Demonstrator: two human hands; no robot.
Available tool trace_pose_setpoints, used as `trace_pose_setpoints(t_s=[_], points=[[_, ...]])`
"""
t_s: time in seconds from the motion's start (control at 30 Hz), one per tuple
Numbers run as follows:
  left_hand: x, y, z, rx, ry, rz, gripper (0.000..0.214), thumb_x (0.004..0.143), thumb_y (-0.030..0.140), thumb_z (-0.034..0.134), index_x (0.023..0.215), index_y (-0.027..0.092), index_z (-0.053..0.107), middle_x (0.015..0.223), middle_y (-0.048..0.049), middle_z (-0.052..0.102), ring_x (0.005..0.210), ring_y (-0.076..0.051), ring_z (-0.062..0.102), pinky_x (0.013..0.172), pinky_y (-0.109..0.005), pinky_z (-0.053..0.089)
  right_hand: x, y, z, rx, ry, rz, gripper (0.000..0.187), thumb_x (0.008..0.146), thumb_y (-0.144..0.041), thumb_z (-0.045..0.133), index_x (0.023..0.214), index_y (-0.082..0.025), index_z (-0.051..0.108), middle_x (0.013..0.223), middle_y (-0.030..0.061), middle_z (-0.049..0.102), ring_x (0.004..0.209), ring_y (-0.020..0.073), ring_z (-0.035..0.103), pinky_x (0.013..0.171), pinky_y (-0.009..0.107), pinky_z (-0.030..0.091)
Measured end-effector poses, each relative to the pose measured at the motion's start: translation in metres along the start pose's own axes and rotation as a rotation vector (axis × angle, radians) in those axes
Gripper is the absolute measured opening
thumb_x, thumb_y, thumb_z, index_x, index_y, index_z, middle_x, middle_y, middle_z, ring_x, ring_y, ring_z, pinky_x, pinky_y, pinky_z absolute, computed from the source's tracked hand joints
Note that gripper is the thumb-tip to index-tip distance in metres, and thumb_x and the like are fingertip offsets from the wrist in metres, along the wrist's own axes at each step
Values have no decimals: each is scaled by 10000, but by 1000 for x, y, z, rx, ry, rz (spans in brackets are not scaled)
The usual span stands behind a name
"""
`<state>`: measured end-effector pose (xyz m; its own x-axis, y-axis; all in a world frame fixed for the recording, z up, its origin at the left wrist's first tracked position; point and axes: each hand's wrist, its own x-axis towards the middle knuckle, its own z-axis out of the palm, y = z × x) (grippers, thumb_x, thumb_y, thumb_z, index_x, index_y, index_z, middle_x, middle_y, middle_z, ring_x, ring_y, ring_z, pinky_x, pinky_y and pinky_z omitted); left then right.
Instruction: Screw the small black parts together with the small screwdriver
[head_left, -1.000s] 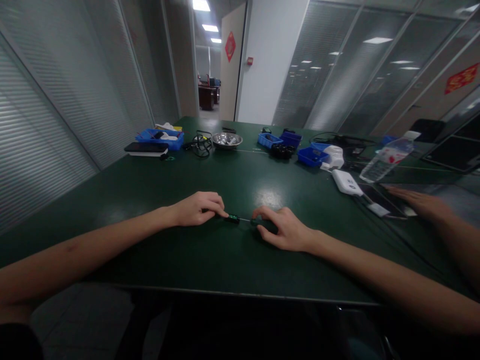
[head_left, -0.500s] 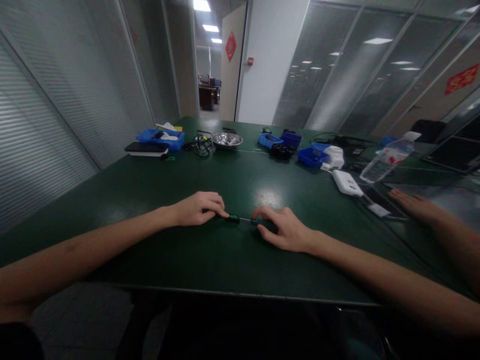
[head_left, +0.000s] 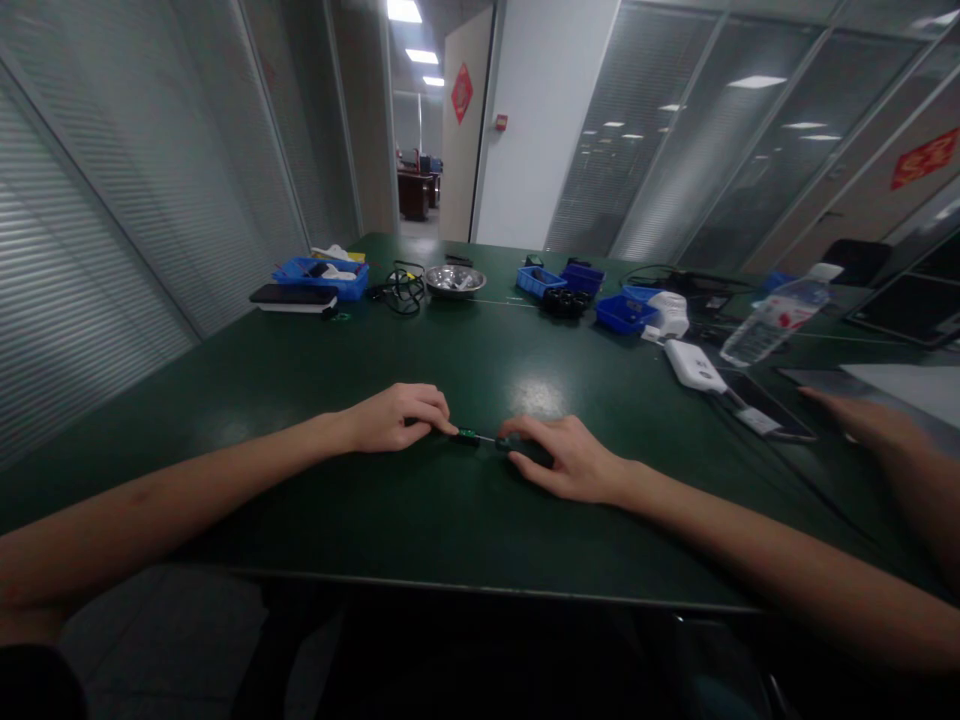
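Note:
A small dark piece with a green circuit board lies on the green table. My left hand is closed, its fingertips pinching the left end of that piece. My right hand wraps round the dark handle of a screwdriver. The thin metal shaft points left and its tip meets the right end of the board piece. Whether the tip sits in a screw is too small to tell.
A steel bowl with small parts stands farther back. Blue bins and a tangled black cable lie around it. To the right are a white power bank, a water bottle and another person's hand.
The screwdriver handle and the fingers of my right hand have shifted slightly left, closer to the board piece. My left hand stays put. The other person's hand has moved right.

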<state>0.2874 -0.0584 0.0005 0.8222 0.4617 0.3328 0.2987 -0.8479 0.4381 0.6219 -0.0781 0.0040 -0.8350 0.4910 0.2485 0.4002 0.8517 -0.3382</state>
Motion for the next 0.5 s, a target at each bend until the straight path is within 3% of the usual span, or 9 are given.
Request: trace_pose_setpoints(t_s=[0.27,0.5], points=[[0,0,1,18,3,10,355,958,44,531,1174,201,766,1088,-89,690,1002,-199,631,892,-330,510,2,1,0,-12,27,-32,318,1059,-365,535,1338,-212,548,1121,65,703,796,155,666,727,298,521],[-1,-2,1,21,-6,2,362,955,40,530,1181,202,763,1101,-87,686,1012,-198,629,896,-329,502,3,0,0,-50,28,-40,342,1077,-349,485,1393,-226,532,1061,64,656,812,169,633,716,303,497]])
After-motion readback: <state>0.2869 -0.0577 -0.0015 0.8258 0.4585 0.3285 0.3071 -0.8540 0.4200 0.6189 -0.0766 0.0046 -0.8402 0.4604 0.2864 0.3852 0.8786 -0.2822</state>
